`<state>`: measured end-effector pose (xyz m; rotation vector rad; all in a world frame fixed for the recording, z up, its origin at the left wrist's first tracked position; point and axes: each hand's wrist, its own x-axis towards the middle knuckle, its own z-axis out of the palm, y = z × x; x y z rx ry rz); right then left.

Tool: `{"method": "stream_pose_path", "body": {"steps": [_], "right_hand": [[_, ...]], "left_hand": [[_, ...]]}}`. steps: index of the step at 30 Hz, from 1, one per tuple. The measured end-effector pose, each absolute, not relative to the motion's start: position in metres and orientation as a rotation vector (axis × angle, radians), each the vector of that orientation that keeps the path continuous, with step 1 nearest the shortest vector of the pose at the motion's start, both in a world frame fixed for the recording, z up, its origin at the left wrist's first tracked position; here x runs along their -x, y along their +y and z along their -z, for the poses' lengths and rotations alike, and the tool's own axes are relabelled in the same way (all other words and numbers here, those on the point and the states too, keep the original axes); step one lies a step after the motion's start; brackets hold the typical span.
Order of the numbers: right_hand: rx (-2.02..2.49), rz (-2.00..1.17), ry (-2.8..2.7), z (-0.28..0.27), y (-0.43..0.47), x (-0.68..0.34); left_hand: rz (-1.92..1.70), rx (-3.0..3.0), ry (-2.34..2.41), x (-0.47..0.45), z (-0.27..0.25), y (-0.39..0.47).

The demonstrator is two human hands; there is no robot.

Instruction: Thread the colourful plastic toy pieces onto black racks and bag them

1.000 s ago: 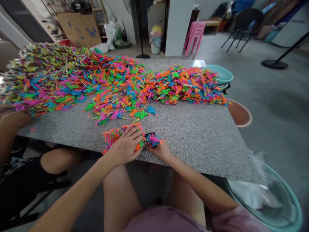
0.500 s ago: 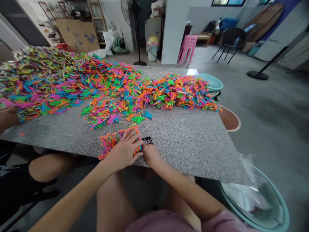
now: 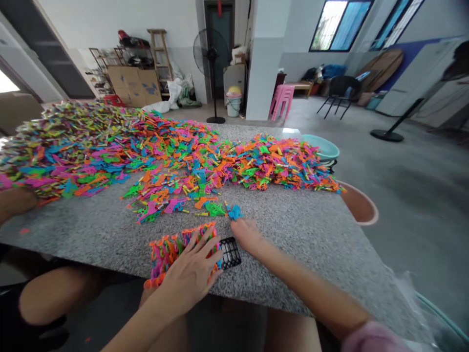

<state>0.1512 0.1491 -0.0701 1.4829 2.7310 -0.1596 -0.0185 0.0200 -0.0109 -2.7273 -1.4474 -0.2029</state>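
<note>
My left hand (image 3: pixel 196 266) lies with fingers spread over packed rows of small plastic toy guns (image 3: pixel 170 254) in orange, pink, green and blue, near the table's front edge. From under its fingertips a black lattice tray (image 3: pixel 230 253) sticks out to the right, its visible cells bare. Just beyond the tray, my right hand (image 3: pixel 247 233) is closed at a blue toy gun (image 3: pixel 235 211); motion blurs the fingers a little. A green toy gun (image 3: pixel 215 209) lies to the left of the blue one.
A big heap of colourful toy guns (image 3: pixel 164 142) spreads across the speckled stone table (image 3: pixel 293 234). Another person's hand (image 3: pixel 16 205) is at the left edge. A teal basin (image 3: pixel 322 146) and a brown basin (image 3: pixel 357 205) stand beyond the table's right side.
My right hand has left the black tray and moved forward to the blue toy gun, which has shifted slightly towards me. The left hand stays on the rows. The view has tilted up.
</note>
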Motion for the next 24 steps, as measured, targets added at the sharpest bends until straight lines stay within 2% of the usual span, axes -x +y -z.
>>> {"method": "stream_pose_path", "body": {"steps": [3, 5, 8, 10, 13, 16, 21, 24], "right_hand": [[-1.309, 0.045, 2.822, 0.064, 0.174, -0.15], [-0.991, -0.015, 2.918, 0.059, 0.206, -0.148], [-0.611, 0.09, 2.958, 0.056, 0.245, -0.155], [-0.72, 0.298, 2.967, 0.057, 0.251, -0.169], [-1.144, 0.605, 2.958, 0.062, 0.224, -0.191], [-1.407, 0.731, 2.923, 0.075, 0.172, -0.192], [-1.5, 1.31, 2.949, 0.102, 0.124, -0.152], [-1.372, 1.332, 3.061, 0.104, 0.13, -0.139]], "left_hand": [[0.229, 2.746, -1.47, 0.018, 0.009, 0.02], [0.229, 2.763, -1.491, 0.018, 0.007, 0.02], [0.197, 2.784, -1.522, 0.018, 0.005, 0.02], [0.183, 2.794, -1.528, 0.018, 0.004, 0.02], [0.198, 2.789, -1.519, 0.019, 0.005, 0.02], [0.208, 2.782, -1.47, 0.021, 0.007, 0.02], [0.2, 2.76, -1.396, 0.024, 0.009, 0.023], [0.183, 2.749, -1.389, 0.024, 0.008, 0.023]]}}
